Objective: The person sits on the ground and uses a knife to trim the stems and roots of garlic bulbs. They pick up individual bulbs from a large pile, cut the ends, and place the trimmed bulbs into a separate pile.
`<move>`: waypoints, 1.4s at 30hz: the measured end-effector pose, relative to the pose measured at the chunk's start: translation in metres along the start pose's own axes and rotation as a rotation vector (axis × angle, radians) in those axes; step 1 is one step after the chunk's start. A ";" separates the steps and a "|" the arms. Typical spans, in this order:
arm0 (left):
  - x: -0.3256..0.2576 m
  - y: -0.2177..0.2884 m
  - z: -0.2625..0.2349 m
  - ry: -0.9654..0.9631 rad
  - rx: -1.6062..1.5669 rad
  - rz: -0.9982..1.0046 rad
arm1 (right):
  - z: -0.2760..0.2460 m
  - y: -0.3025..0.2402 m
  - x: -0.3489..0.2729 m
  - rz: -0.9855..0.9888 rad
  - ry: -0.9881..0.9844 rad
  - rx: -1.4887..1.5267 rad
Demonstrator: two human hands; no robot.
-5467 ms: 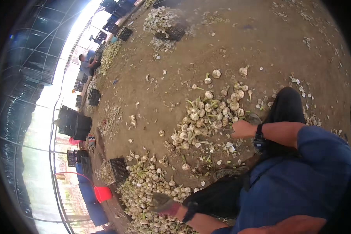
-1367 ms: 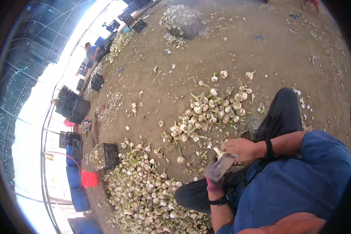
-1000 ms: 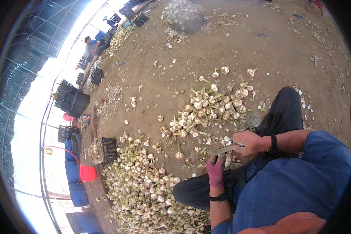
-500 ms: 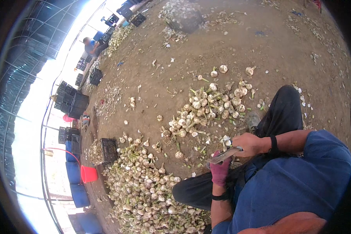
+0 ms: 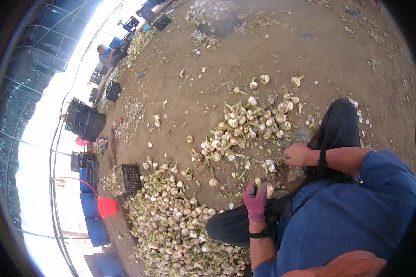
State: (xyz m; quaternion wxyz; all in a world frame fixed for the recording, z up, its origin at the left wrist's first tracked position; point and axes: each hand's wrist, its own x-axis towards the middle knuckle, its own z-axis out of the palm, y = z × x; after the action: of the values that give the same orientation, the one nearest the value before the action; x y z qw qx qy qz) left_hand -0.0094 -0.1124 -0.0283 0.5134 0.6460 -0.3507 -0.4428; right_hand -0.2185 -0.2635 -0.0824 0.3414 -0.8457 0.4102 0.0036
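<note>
My left hand (image 5: 255, 201), in a pink glove with dark fingertips, is closed in front of my crossed legs. A pale green cut stem end (image 5: 257, 181) pokes up between its fingers, from a garlic bulb mostly hidden by the glove. A pale round piece (image 5: 269, 189) shows just right of the fingertips; whether the hand touches it I cannot tell. My bare right hand (image 5: 298, 154) is closed round a knife (image 5: 278, 158), whose blade points left, seen nearly edge-on. The two hands are apart. Beyond them lies a smaller heap of trimmed garlic bulbs (image 5: 245, 124).
A large pile of garlic with stems (image 5: 180, 231) spreads at my left, beside a black crate (image 5: 131, 177). A red bucket (image 5: 107, 207) and blue containers (image 5: 88, 205) stand farther left. Cut stems and skins litter the dirt floor. Another person (image 5: 107, 55) sits far left among crates.
My right hand has drawn away up and to the right with the knife, which was across the left hand. The left glove has turned, and the stem end now shows.
</note>
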 end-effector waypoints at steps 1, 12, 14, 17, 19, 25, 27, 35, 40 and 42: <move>0.001 0.011 0.005 0.012 -0.170 -0.130 | 0.001 0.003 0.003 -0.001 0.008 0.002; 0.043 0.087 -0.180 0.899 -1.102 0.379 | -0.035 0.063 0.092 0.157 0.273 0.059; 0.048 0.042 -0.171 0.626 -0.940 0.248 | -0.026 0.086 0.114 0.174 0.225 0.048; 0.050 -0.008 -0.142 0.529 -0.559 0.021 | -0.007 0.100 0.147 0.196 0.050 0.006; 0.056 -0.032 -0.110 0.610 -0.812 -0.166 | 0.011 0.110 0.177 0.268 -0.229 -0.095; 0.062 -0.103 -0.063 0.374 -0.759 -0.391 | 0.073 0.136 0.210 -0.078 0.033 -0.188; 0.066 -0.065 -0.050 0.314 -0.874 -0.408 | 0.086 0.114 0.222 -0.034 -0.062 -0.165; 0.076 -0.083 -0.028 0.176 -0.801 -0.515 | 0.088 0.131 0.222 -0.160 -0.024 -0.273; 0.089 -0.066 -0.016 0.183 -0.595 -0.412 | 0.063 0.109 0.209 -0.182 -0.081 -0.078; 0.090 -0.066 -0.013 0.238 -0.467 -0.361 | 0.046 0.072 0.193 -0.236 -0.053 -0.084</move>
State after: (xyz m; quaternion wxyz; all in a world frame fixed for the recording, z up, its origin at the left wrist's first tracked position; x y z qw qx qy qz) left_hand 0.0353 -0.1750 -0.1106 0.5985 0.6096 -0.0566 -0.5167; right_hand -0.1279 -0.4018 -0.2141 0.3144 -0.9013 0.2980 0.0028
